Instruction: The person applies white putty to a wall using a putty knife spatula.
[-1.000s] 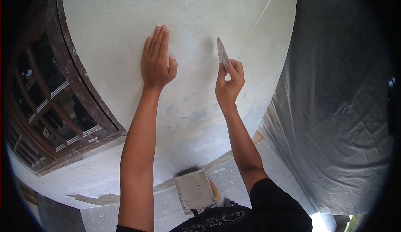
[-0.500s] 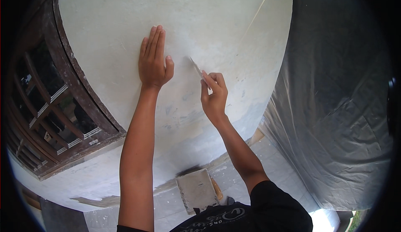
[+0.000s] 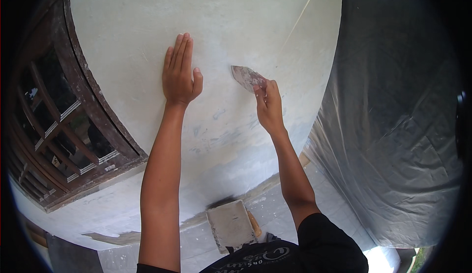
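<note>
My left hand lies flat against the off-white wall, its fingers stretched upward and the thumb out to the side. To its right, my right hand is closed round the handle of a putty knife. The knife's metal blade is smeared with pale filler and points up and left, its broad face turned toward me. The blade's tip is at or very near the wall; whether it touches I cannot tell. Grey-blue smudges and patches mark the wall below the knife.
A dark wooden window frame with small panes stands on the left. Grey plastic sheeting hangs along the right. Below me, a filler-coated rectangular tray rests on the speckled floor by the wall's foot.
My right hand has moved right with the putty knife and turned it, from nearly edge-on to showing its broad blade. The left hand stays in almost the same spot.
</note>
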Tool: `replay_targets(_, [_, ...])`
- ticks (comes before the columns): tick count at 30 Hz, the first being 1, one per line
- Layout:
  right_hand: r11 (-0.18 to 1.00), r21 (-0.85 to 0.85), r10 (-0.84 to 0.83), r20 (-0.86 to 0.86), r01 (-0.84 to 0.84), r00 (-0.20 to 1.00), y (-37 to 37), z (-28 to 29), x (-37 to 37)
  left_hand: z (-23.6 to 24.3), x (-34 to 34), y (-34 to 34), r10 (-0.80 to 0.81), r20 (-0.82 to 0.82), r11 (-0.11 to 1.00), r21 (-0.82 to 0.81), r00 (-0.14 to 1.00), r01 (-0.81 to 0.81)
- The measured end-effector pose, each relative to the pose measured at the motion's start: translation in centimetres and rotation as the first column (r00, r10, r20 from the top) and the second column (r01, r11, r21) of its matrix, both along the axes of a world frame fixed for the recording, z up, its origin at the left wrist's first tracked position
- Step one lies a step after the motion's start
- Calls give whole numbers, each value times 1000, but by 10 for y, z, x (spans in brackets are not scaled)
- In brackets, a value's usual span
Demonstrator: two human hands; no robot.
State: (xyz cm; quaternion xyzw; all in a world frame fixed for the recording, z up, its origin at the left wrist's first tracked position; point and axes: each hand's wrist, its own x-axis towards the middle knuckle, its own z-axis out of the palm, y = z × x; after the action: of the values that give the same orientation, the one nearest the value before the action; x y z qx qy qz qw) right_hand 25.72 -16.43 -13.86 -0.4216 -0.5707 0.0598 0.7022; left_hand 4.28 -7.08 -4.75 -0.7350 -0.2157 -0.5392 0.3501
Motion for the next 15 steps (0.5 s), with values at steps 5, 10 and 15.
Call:
replay_targets(5, [955,-83,-255,252,283,934,-30,12,0,0,-3,-1,7,-1,1000,-9,1000,-7])
replay_targets(10, [996,-19,-81,47,82,996,-9,8,15,1,2,-1,3,6,1000,6,1000,-3])
replay_targets(15, [999,-27,28,-137,-32,990,-2,2,13,0,0,0,5,9,1000,-1,1000,-5])
